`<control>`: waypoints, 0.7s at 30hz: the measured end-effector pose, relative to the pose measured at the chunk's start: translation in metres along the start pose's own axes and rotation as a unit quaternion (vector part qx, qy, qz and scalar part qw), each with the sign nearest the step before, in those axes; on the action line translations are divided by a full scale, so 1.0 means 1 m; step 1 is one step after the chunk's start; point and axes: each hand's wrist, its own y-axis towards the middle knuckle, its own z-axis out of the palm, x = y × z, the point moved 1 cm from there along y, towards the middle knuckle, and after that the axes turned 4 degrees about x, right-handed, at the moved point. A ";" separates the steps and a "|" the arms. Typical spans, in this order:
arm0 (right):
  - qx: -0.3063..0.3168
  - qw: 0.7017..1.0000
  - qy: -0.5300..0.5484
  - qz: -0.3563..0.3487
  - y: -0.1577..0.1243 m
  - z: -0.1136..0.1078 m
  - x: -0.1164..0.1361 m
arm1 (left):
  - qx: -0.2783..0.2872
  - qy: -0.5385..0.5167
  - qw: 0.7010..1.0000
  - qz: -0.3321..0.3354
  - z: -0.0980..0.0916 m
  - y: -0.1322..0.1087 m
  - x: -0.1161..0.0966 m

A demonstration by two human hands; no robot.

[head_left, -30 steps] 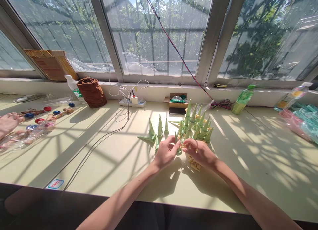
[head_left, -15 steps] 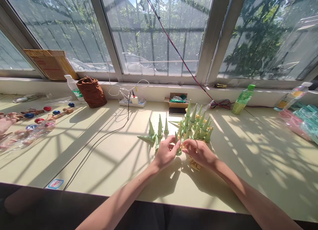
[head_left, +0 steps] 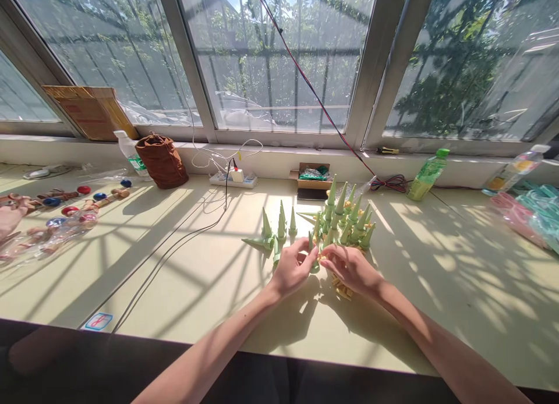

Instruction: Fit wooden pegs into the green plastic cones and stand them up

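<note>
My left hand [head_left: 293, 269] is closed around a green cone-shaped piece [head_left: 311, 242], whose pointed tip sticks up past the fingers. Against its side my right hand [head_left: 347, 265] pinches something small, yellowish and mostly hidden by the fingertips. Below the right hand lies a small heap of yellow pieces [head_left: 342, 289], partly covered by it. A dense cluster of green cones [head_left: 345, 215], with bits of yellow among them, stands just beyond both hands. Left of it are several more green cones [head_left: 280, 222], most upright and one lying on its side [head_left: 257, 243].
At the left edge another person's hand [head_left: 9, 219] is among wooden pieces with red and blue balls [head_left: 70, 211]. Behind stand a brown bag [head_left: 161, 162], a power strip [head_left: 233, 180], a small open box [head_left: 313, 180] and a green bottle [head_left: 428, 176]. Cables [head_left: 174, 238] cross the table.
My two hands stay almost in place, with only slight finger movement at the green cone. The other person's hand at the left edge has shifted slightly.
</note>
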 end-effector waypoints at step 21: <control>0.001 1.000 0.006 -0.001 0.000 0.001 -0.001 | -0.001 0.004 1.000 0.012 0.000 0.000 0.003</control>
